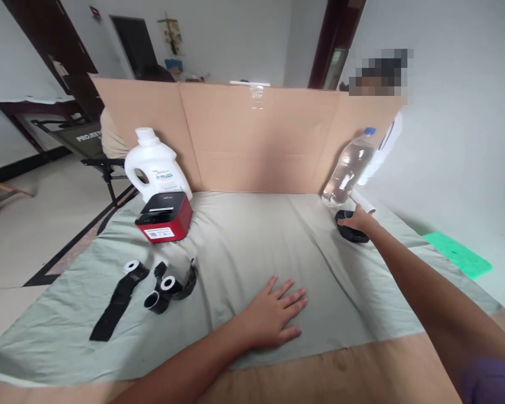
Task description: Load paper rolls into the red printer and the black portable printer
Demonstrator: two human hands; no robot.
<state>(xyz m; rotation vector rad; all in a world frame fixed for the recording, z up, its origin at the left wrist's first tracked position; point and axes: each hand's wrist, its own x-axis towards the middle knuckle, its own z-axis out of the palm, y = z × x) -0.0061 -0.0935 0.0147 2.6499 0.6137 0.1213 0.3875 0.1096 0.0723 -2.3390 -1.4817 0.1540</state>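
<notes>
My left hand lies flat on the pale green cloth, palm down with the fingers spread, holding nothing. At the right, my right hand grips a low, black, rounded object that sits on the cloth; its exact kind is unclear, and the hand covers part of it. Just behind that hand lies a white tube-like roll, partly hidden. Close by, a clear plastic bottle with a blue cap leans against the cardboard.
A cardboard screen stands along the back. On the left are a white detergent jug, a red and black label printer and several black paper rolls. A green slab lies at the right edge. Someone's head shows behind the screen.
</notes>
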